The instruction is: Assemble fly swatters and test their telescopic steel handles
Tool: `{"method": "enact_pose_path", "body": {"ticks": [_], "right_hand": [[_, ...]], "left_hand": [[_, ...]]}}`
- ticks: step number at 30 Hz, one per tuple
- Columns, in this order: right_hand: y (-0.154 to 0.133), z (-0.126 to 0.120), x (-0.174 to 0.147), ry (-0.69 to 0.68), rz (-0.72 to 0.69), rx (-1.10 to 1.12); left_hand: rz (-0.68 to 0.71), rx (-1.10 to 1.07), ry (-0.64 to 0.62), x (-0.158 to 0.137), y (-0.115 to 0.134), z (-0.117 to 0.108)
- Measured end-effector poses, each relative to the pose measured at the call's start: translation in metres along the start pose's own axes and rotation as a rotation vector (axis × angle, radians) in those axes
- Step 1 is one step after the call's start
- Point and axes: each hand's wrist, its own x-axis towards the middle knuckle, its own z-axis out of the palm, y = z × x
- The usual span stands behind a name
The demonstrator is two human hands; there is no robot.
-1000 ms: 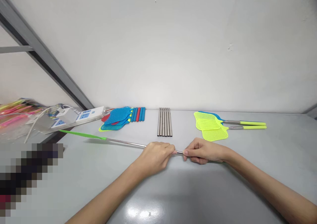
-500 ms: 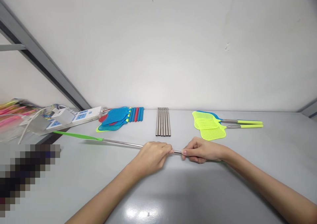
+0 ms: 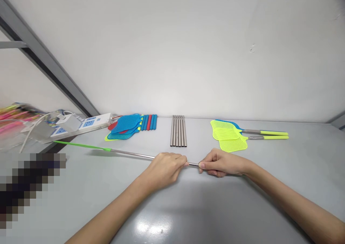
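A fly swatter (image 3: 132,153) with a green head and an extended metal rod lies across my hands, its head pointing left. My left hand (image 3: 167,168) is wrapped round the rod near its middle. A short way to the right, my right hand (image 3: 222,163) pinches the rod between thumb and fingers; its end is hidden there. Beyond my hands lie several metal tubes (image 3: 178,131) side by side. On the right are yellow-green and blue fly swatters (image 3: 233,145) with yellow-green handles.
At the back left, blue, red and yellow-green swatter heads (image 3: 126,125) are stacked beside several blue and red handles (image 3: 149,122). A white power strip (image 3: 101,121) with plugs and cables stands further left, near a metal frame post (image 3: 56,66). A white wall (image 3: 178,49) rises behind the table.
My hands keep their hold on the rod, almost unmoved. The swatter's green head has shifted slightly left and up in the picture, while the whole view has moved a little.
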Motion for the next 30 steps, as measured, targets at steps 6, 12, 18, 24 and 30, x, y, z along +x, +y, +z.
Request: {"method": "enact_pose_path", "body": {"ticks": [6,12,18,24,30], "right_hand": [[0.0000,-0.0013,-0.0011,0.011,0.010,0.005],[0.0016,-0.0028,-0.0016,0.022,0.040,0.021],[0.0022,-0.0025,0.0006,0.019,0.083,0.076],[0.0025,-0.0030,0.0002,-0.002,0.061,0.107],[0.0033,-0.0015,0.0007,0.003,0.055,0.111]], "left_hand": [[-0.010,-0.004,-0.019,-0.0002,-0.0029,-0.0044],[-0.027,-0.007,-0.028,-0.0005,-0.0042,-0.0052],[-0.025,-0.022,0.000,-0.0014,-0.0030,-0.0026],[-0.013,-0.038,0.060,-0.0014,-0.0012,-0.0013],[-0.027,-0.021,0.092,0.0004,0.0051,0.0016]]}}
